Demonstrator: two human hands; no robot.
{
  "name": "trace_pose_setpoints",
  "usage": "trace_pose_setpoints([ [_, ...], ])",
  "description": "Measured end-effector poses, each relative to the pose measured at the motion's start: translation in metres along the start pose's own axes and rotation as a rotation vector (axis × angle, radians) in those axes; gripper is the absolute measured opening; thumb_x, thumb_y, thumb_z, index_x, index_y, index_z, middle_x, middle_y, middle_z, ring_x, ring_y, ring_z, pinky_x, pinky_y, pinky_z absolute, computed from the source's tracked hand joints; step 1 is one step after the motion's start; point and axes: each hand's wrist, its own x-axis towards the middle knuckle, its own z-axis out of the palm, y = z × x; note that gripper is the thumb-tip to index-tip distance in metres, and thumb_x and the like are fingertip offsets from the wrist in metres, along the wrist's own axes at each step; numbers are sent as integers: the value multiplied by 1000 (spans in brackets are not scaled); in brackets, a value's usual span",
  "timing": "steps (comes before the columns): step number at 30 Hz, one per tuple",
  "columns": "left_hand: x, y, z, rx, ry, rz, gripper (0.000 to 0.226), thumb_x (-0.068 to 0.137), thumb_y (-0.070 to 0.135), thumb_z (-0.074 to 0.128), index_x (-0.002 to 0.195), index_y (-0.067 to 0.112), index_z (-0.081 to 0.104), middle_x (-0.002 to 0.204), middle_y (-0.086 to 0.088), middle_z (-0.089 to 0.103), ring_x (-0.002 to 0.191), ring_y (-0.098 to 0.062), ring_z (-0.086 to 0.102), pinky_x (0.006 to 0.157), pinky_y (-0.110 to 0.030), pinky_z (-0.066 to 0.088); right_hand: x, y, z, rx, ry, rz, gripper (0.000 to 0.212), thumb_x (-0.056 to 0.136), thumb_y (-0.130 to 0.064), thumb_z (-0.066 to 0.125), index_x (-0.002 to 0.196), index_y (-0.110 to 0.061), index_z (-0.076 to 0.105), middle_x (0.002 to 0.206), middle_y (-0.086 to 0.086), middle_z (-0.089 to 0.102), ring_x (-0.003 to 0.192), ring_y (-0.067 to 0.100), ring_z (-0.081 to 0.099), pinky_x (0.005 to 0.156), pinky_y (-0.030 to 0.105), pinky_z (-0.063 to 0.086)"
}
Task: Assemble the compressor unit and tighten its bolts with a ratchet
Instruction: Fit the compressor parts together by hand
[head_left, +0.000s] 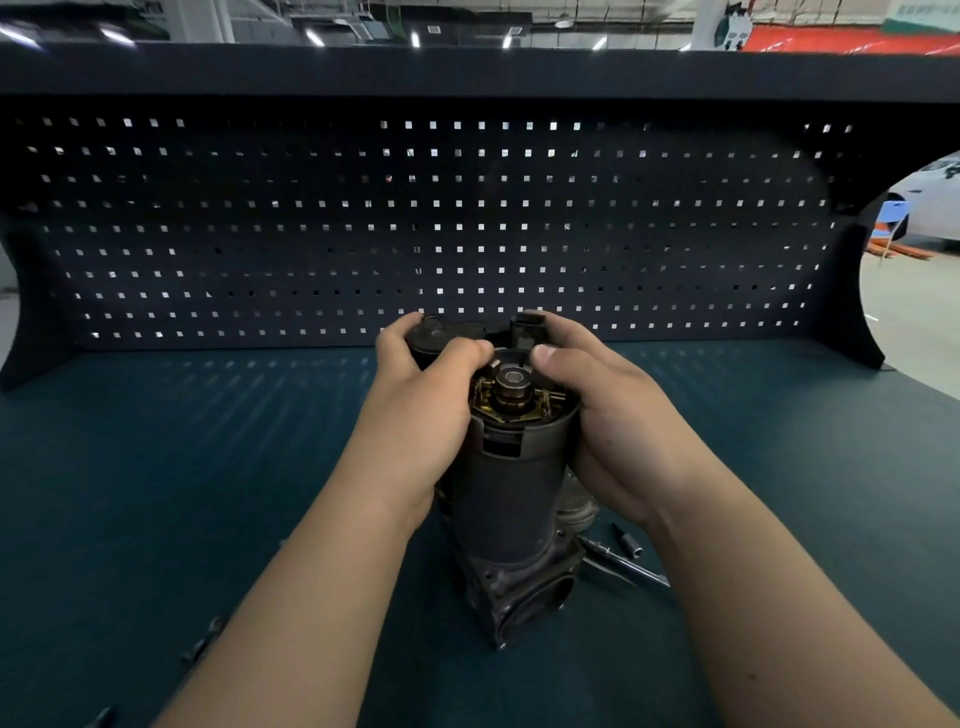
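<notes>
Hardware first: a couple of small dark bolts (205, 642) lie on the bench mat (156, 493), out past the left forearm. Left hand (426, 400) is curled round a black end cap (457, 335), thumb over its edge. Compressor unit (511, 483) stands upright between both hands, brushes and shaft exposed on top. Right hand (597, 415) grips the cap's other side, palm against the motor housing. Under the right wrist lie a slim metal tool (623, 564) and a small socket (629, 544).

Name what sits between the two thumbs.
Head view: the motor's exposed shaft end with brass brush gear, between the left hand and right hand, which both grip the black end cap.
</notes>
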Motion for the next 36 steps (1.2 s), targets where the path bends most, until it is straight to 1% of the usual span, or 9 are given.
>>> trace_pose_setpoints([
  [3,-1,-1,-3,12,8,4,65,64,56,63,125,52,38,94,26,66,79,7,65,68,-20,44,2,0,2,-14,-3,8,49,80,-23,53,128,-18,56,115,6,70,107,20,66,90,34,51],
  [8,-4,0,-1,18,-1,-7,82,55,70,64,129,53,34,101,27,61,90,8,60,69,-18,42,3,-1,2,-42,15,30,51,78,-26,54,128,-19,56,112,3,71,105,18,67,91,33,51],
  [17,4,-4,-6,-43,36,-25,54,81,47,67,126,45,37,101,20,63,88,2,63,65,-19,45,13,5,6,-90,81,52,52,75,-31,56,127,-26,58,112,-1,72,104,16,67,97,39,49],
  [20,5,-5,-6,-64,40,-18,58,82,45,67,132,43,37,104,18,63,93,-1,62,67,-21,44,14,6,7,-159,99,40,45,76,-37,57,120,-33,62,109,-3,72,102,14,68,96,40,50],
  [24,1,-4,-6,-57,13,3,66,77,50,66,134,46,33,109,19,61,98,0,61,71,-21,43,13,4,7,-141,98,39,43,80,-43,56,119,-26,64,114,-1,71,106,16,67,99,43,48],
  [27,-2,-2,-3,-51,-10,13,69,76,51,67,135,47,32,110,19,62,97,-1,62,72,-21,45,11,-1,3,-158,100,42,39,80,-41,57,114,-24,66,108,1,73,103,17,68,96,42,50],
  [31,-8,-1,4,-11,-31,40,63,82,50,67,133,52,29,111,20,59,96,1,61,68,-20,44,7,-13,-6,-326,109,-19,32,80,-41,55,105,-27,69,102,-5,74,98,12,69,90,37,51],
  [34,-12,0,8,-6,-32,43,61,81,51,66,130,54,30,112,21,59,97,0,61,69,-22,45,4,-14,-11,-406,127,-62,35,78,-38,54,110,-34,66,104,-13,72,98,7,68,89,34,51],
  [36,-13,1,9,-18,-28,41,63,79,52,66,130,54,31,114,20,59,99,0,61,70,-22,45,2,-9,-9,-295,98,-35,38,77,-34,56,113,-32,66,106,-7,73,99,12,69,85,33,52],
])
